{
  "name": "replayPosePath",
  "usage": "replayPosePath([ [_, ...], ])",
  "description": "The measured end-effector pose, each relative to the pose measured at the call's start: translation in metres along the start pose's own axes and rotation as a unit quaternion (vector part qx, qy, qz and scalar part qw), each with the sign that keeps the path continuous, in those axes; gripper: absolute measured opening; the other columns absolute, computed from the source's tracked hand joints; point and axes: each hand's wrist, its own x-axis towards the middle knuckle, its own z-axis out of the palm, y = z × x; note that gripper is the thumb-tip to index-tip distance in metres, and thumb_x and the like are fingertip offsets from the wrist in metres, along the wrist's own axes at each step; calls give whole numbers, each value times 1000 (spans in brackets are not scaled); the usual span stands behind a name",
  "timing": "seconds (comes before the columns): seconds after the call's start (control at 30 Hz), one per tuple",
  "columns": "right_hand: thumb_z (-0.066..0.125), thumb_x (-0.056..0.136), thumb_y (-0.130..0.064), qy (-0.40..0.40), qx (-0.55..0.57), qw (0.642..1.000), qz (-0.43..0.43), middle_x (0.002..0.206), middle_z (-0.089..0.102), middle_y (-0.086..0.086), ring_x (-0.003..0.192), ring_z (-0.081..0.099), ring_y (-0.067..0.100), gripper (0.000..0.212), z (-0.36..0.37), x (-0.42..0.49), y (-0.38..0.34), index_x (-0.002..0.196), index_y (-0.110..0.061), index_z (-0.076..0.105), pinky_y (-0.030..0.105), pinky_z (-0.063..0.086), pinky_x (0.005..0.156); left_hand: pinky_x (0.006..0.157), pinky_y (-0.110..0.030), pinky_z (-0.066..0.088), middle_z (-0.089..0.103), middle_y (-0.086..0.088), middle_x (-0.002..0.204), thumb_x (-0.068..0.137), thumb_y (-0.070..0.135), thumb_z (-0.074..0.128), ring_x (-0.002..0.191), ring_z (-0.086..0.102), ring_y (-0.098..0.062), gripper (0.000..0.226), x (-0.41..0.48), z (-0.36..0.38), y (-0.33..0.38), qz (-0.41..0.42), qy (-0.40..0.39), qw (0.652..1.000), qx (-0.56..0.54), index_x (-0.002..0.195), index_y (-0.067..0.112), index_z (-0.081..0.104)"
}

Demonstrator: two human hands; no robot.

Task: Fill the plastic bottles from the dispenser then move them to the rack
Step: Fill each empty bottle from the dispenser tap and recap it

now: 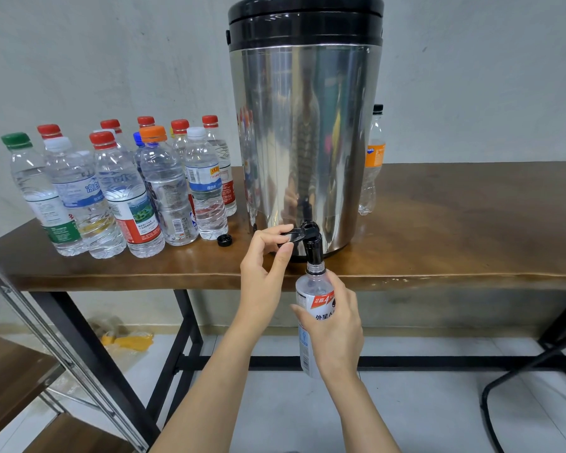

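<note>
Head view: my left hand (264, 271) pinches the tap lever (291, 235) at the dispenser's (304, 142) six o'clock; my right hand (338, 325) wraps the bottle (310, 286), mouth at the spout (313, 250).

a yellow bag (128, 341) lies on the floor (275, 407) under the table (455, 223).

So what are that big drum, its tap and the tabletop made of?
The drum looks like polished stainless steel, mirroring the bottles. The tap is glossy black, probably plastic. The tabletop shows brown wood grain with a sheen; solid or veneer unclear.
</note>
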Motion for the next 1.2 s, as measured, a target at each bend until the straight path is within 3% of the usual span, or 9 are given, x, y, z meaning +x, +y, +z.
replayPosePath([
  [0.37,83,74,-41,0,-2,1000,2,124,49,-12,98,50,4,81,0,0,-1,142,-39,40,27,51,76,97,-22,45,65,6,120,96,8,58,119,59,-11,14,0,0,1,-2,1,1000,1,95,22,59],
  [1.2,84,73,-40,-5,2,1000,-3,124,50,-10,99,49,3,81,-2,0,-2,142,-34,42,23,45,74,94,-17,43,65,3,121,96,6,58,117,58,-8,13,0,-1,4,-5,-3,1000,11,95,19,59],
])
